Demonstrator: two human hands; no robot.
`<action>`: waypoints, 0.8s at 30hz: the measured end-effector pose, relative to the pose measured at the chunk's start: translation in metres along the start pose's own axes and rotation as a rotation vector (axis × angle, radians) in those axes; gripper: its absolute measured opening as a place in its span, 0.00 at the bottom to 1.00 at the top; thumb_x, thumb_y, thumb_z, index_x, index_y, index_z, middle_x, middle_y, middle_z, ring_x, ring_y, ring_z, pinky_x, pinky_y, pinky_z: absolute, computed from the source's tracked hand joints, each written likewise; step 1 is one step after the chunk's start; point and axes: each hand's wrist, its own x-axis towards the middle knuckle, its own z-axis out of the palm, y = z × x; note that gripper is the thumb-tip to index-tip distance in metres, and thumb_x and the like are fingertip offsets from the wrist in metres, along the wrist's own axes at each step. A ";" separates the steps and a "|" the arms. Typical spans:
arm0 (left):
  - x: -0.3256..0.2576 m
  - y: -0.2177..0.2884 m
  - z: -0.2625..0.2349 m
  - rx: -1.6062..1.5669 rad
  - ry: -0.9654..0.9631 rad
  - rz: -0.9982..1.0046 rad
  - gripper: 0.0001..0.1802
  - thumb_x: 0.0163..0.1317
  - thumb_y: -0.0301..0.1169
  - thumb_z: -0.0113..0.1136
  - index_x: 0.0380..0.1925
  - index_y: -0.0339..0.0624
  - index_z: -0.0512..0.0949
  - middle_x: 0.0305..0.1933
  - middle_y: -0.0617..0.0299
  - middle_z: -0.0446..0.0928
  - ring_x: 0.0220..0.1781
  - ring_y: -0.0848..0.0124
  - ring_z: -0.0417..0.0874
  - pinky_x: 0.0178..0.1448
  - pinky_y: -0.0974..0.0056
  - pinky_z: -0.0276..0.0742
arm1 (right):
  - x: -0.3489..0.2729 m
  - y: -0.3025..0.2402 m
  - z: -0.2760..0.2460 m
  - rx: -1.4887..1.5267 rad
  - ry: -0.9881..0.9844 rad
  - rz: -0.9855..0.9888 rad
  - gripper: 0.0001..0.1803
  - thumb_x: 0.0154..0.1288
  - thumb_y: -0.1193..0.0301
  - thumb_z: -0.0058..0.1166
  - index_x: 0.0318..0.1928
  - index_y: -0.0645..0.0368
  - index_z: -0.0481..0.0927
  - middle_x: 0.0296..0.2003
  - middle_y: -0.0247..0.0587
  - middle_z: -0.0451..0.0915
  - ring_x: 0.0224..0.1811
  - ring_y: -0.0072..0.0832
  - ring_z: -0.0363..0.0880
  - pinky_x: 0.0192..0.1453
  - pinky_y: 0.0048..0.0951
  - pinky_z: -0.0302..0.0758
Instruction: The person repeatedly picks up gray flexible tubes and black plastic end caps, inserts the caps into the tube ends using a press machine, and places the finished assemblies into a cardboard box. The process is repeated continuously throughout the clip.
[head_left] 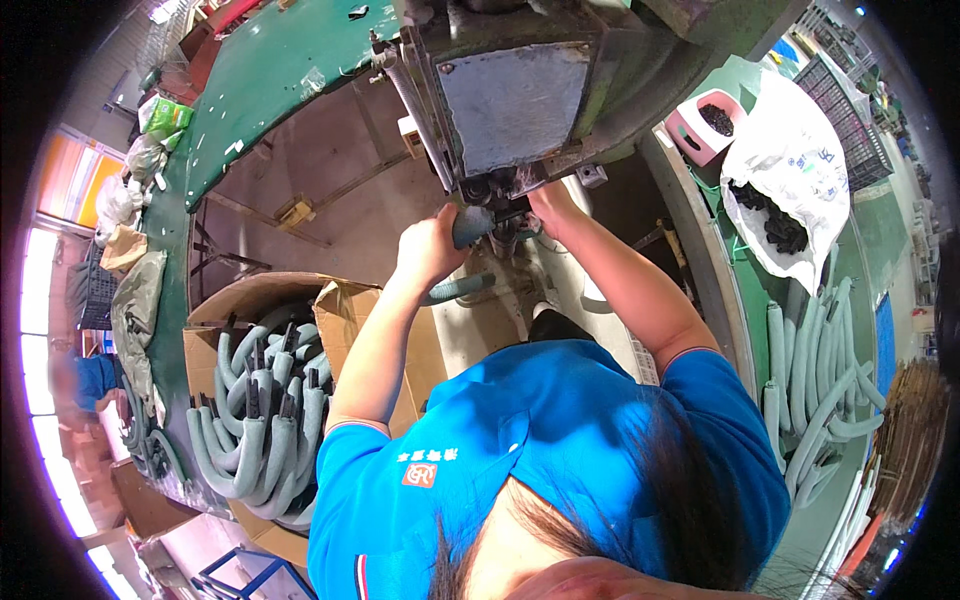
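Observation:
My left hand (430,246) is closed around a grey-green foam-like tube (472,226), whose upper end meets the working point below the machine head (513,105). A length of the same grey-green tubing (460,288) shows below that hand; whether it is one piece with the held tube is hard to see. Close by on the other side, my right hand (553,209) reaches in under the machine head with its fingers curled. Machine parts hide its fingertips and whatever they grip. Dark metal fittings (500,240) sit between the two hands.
At left, a cardboard box (343,330) holds several grey-green tubes with black ends. More tubes (820,370) lie on the right-hand table. A white sack (790,165) of black pieces and a pink container (705,127) stand there too. A green tabletop (270,75) extends at far left.

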 end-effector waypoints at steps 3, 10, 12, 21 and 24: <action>0.005 0.003 0.000 -0.005 -0.007 0.029 0.27 0.41 0.33 0.65 0.45 0.43 0.71 0.28 0.46 0.79 0.34 0.48 0.81 0.38 0.50 0.77 | 0.000 0.003 0.002 0.137 0.090 -0.120 0.25 0.67 0.51 0.42 0.55 0.56 0.67 0.48 0.41 0.72 0.50 0.33 0.68 0.52 0.37 0.65; 0.003 0.010 -0.034 -0.043 0.032 0.093 0.29 0.40 0.33 0.65 0.47 0.42 0.71 0.32 0.46 0.79 0.37 0.49 0.81 0.41 0.52 0.77 | -0.001 -0.008 0.000 0.309 -0.060 -0.078 0.13 0.65 0.63 0.49 0.43 0.58 0.74 0.36 0.38 0.77 0.37 0.28 0.75 0.41 0.34 0.72; -0.009 0.015 -0.042 -0.049 -0.010 0.118 0.26 0.41 0.33 0.65 0.44 0.42 0.72 0.33 0.46 0.79 0.38 0.49 0.80 0.41 0.51 0.76 | -0.019 -0.006 -0.010 0.283 -0.149 -0.045 0.08 0.66 0.67 0.50 0.39 0.57 0.75 0.31 0.35 0.77 0.34 0.25 0.75 0.37 0.31 0.72; -0.116 0.006 -0.032 -0.278 -0.002 -0.104 0.20 0.40 0.26 0.61 0.38 0.46 0.74 0.30 0.49 0.78 0.36 0.52 0.81 0.39 0.56 0.75 | -0.041 -0.001 -0.009 0.427 -0.212 -0.061 0.04 0.60 0.73 0.59 0.32 0.59 0.79 0.28 0.36 0.79 0.27 0.21 0.78 0.36 0.26 0.81; -0.142 0.007 -0.027 -0.323 0.005 -0.278 0.19 0.40 0.26 0.60 0.37 0.44 0.75 0.28 0.50 0.78 0.34 0.53 0.82 0.39 0.59 0.75 | -0.045 -0.008 -0.010 0.394 -0.296 -0.052 0.05 0.60 0.73 0.58 0.31 0.62 0.79 0.29 0.39 0.80 0.30 0.24 0.80 0.39 0.27 0.82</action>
